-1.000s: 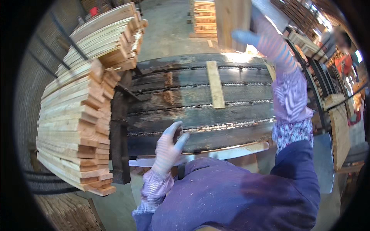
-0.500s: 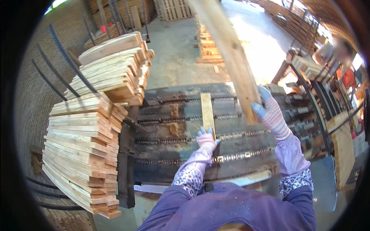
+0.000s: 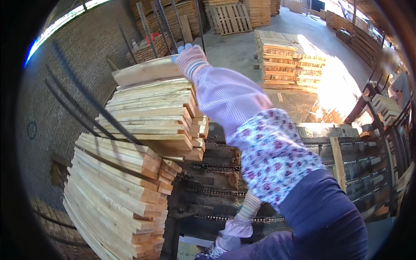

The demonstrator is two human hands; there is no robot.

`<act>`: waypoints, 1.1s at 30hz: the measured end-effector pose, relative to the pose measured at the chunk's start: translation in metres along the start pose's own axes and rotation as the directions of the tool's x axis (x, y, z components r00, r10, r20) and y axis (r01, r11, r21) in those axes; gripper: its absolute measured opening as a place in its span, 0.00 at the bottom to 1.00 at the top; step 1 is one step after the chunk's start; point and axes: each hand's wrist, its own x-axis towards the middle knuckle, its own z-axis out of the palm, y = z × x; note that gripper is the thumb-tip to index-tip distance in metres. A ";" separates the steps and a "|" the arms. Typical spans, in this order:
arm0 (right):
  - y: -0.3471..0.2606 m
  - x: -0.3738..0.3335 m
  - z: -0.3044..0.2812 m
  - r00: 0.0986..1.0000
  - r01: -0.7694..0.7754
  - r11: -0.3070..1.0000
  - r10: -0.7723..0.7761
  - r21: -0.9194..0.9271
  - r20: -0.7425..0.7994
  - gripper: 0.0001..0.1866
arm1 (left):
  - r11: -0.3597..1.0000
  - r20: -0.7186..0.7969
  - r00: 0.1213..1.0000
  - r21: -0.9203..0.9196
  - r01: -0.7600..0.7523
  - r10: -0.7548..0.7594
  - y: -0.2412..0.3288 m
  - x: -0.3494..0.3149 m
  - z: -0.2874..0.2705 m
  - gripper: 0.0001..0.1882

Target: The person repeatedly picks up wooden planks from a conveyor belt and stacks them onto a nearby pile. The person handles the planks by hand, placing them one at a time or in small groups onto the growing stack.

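My right arm reaches across to the upper left. Its gloved hand, my right hand (image 3: 192, 60), is closed at the right end of a wide wooden board (image 3: 149, 71) on top of the farther plank stack (image 3: 151, 104). My left hand (image 3: 250, 204), in a striped glove, is low over the dark chain conveyor (image 3: 216, 197). Its fingers are hidden behind my right sleeve, so what it touches does not show. A narrow wooden strip (image 3: 338, 162) lies across the chains to the right.
A nearer stack of planks (image 3: 112, 199) fills the lower left, beside upright metal rods (image 3: 84, 82). Beyond the conveyor stands a sunlit wood pile (image 3: 288, 60). At the right are a metal frame (image 3: 381, 134) and another person (image 3: 398, 89).
My view has turned left. My right hand has swung from over the conveyor, where it held a wide board, to the far stack. My left hand is off the narrow strip.
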 end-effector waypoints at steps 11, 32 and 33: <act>0.242 -0.289 -0.061 0.860 -0.126 0.881 0.326 0.456 -0.392 0.31 | 0.853 -0.214 0.829 0.213 -0.477 0.517 0.169 0.073 0.042 0.44; 0.099 -0.800 0.009 0.040 -0.997 0.073 0.599 -0.005 0.800 0.55 | 0.441 -0.433 0.673 0.881 0.172 0.600 0.353 0.282 0.043 0.37; 0.108 -0.796 0.006 0.017 -0.991 -0.102 0.577 0.093 0.816 0.55 | 0.447 -0.410 0.648 0.887 0.119 0.642 0.339 0.262 0.075 0.37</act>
